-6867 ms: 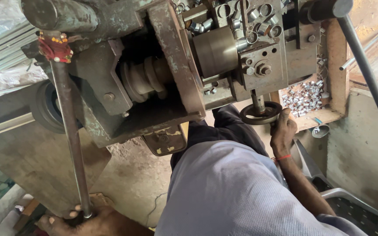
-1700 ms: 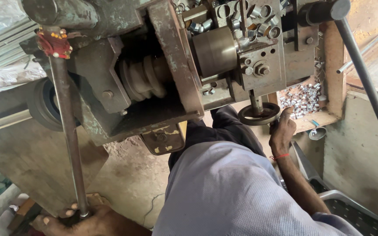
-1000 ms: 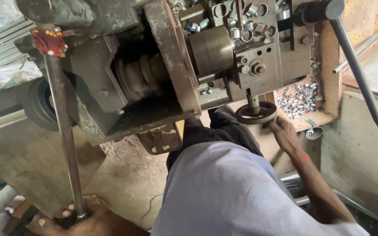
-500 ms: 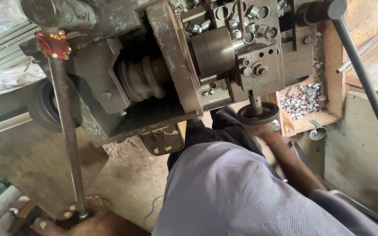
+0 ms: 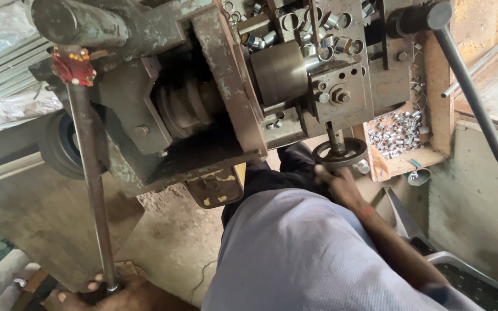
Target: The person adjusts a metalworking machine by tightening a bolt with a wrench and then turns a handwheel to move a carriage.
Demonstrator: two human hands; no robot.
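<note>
My left hand (image 5: 108, 292) grips the bottom end of a long steel lever rod (image 5: 90, 178) at the lower left; the rod rises to a red-wrapped joint on a worn grey-green machine (image 5: 203, 98). My right hand (image 5: 338, 179) reaches up and closes on the small round handwheel (image 5: 340, 153) below the machine's tool block (image 5: 341, 86). My pale shirt fills the lower middle and hides my lap.
A wooden tray (image 5: 399, 135) with several small shiny metal rings sits right of the handwheel. A long bar handle (image 5: 472, 98) slants down at the right. A grey crate (image 5: 468, 276) stands at lower right. Concrete floor lies below the machine.
My right hand has moved from the far side of the handwheel to its near side and now grips it. My left hand stays on the lever rod.
</note>
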